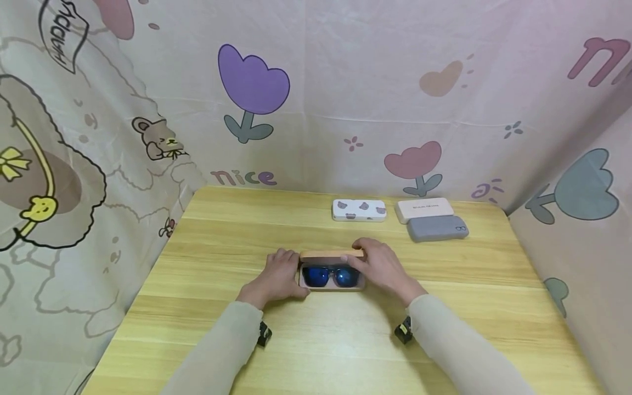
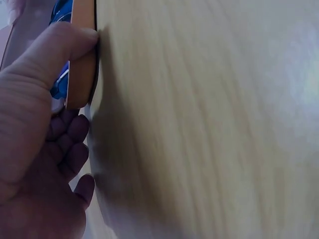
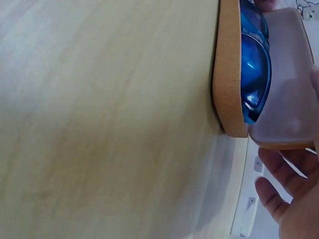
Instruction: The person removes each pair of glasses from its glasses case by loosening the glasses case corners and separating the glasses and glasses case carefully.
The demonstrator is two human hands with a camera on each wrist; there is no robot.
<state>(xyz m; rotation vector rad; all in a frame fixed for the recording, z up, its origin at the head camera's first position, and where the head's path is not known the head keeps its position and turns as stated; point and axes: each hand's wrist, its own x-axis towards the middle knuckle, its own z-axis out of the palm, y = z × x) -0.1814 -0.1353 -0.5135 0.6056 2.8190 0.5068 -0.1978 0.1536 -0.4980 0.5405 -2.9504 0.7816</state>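
A brown glasses case (image 3: 228, 74) stands with its lid (image 1: 321, 254) raised, the pale lining showing in the right wrist view. Inside lie dark-framed sunglasses (image 1: 347, 276) with shiny blue lenses. My left hand (image 1: 278, 277) grips the left end of the case. In the left wrist view its thumb (image 2: 75, 40) presses the front wall, while the other fingers curl near the end. My right hand (image 1: 384, 267) holds the lid at its right end, thumb in front and fingers behind.
Behind the hands, a white case with bear prints (image 1: 359, 210) lies on the wooden table (image 1: 222, 351). To its right are a cream case (image 1: 424, 209) and a grey case (image 1: 438, 228), close together. Printed cloth (image 1: 336, 82) hangs along the back and sides.
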